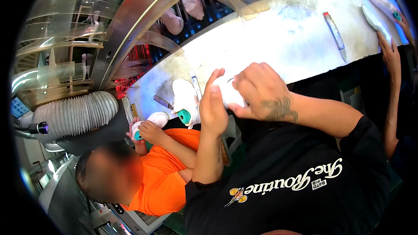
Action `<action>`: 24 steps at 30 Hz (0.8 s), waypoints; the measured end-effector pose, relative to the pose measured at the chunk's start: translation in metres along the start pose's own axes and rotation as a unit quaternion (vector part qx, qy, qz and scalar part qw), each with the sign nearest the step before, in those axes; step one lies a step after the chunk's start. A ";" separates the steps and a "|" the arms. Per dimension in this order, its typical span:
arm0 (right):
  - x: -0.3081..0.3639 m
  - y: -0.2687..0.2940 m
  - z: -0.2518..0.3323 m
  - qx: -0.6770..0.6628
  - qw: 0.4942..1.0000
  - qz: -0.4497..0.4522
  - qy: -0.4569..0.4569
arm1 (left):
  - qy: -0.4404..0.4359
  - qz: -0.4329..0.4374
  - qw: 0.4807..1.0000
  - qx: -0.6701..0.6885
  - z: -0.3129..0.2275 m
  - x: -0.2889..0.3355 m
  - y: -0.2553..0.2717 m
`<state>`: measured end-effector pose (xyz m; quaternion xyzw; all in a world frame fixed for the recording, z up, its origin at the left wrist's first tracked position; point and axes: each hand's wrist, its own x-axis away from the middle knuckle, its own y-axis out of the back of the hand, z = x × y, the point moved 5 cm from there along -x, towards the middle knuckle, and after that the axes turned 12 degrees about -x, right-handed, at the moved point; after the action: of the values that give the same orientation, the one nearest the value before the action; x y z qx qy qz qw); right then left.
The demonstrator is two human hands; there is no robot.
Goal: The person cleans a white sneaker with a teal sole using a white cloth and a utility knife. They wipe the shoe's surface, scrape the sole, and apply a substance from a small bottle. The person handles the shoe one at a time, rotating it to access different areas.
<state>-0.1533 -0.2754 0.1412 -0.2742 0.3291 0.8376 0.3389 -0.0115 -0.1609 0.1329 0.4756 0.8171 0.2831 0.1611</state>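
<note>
1. White, rounded, shoe-like piece [228,91], smooth-looking and partly washed out by glare: it sits between my two hands, near the edge of the pale, smudged table [278,30].
2. My left hand [213,109] grips its left side, fingers nearly straight along it.
3. My right hand [261,91] grips its right side, fingers curled over and thumb low against it.
4. Just left of my hands lies a white, soft-looking shoe [183,92] with a round teal plug [184,116] at its opening.
5. Well to the right, a slim, flat-bladed knife [335,37] with a red end lies on the table.
</note>
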 end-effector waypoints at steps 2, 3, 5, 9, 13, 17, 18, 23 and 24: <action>-0.020 0.007 -0.012 -0.025 0.999 -0.001 -0.038 | 0.049 -0.047 0.981 0.180 0.002 -0.016 -0.009; -0.028 0.005 -0.022 -0.054 0.997 0.018 -0.059 | 0.015 -0.063 0.978 0.200 0.018 -0.022 -0.009; -0.040 0.002 -0.040 -0.077 0.988 0.049 -0.127 | -0.023 -0.097 0.966 0.237 0.017 -0.029 -0.021; -0.049 0.008 -0.056 -0.101 0.974 0.072 -0.190 | -0.079 -0.109 0.957 0.258 0.017 -0.045 -0.037; -0.047 0.007 -0.061 -0.090 0.971 0.078 -0.208 | -0.108 -0.129 0.948 0.271 0.018 -0.049 -0.046; -0.049 0.004 -0.059 -0.101 0.973 0.062 -0.196 | -0.155 -0.182 0.958 0.157 0.027 -0.048 -0.045; -0.050 0.006 -0.061 -0.100 0.974 0.056 -0.193 | -0.167 -0.191 0.960 0.116 0.026 -0.050 -0.042; -0.067 -0.003 -0.084 -0.162 0.960 0.153 -0.169 | -0.294 -0.150 0.908 -0.259 0.004 -0.032 -0.001; -0.074 -0.006 -0.087 -0.185 0.955 0.143 -0.184 | -0.306 -0.108 0.902 -0.284 -0.004 -0.023 0.007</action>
<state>-0.0826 -0.3645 0.1342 -0.1236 0.1362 0.9596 0.2131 0.0024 -0.1797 0.1399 0.3817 0.6593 0.3245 0.5606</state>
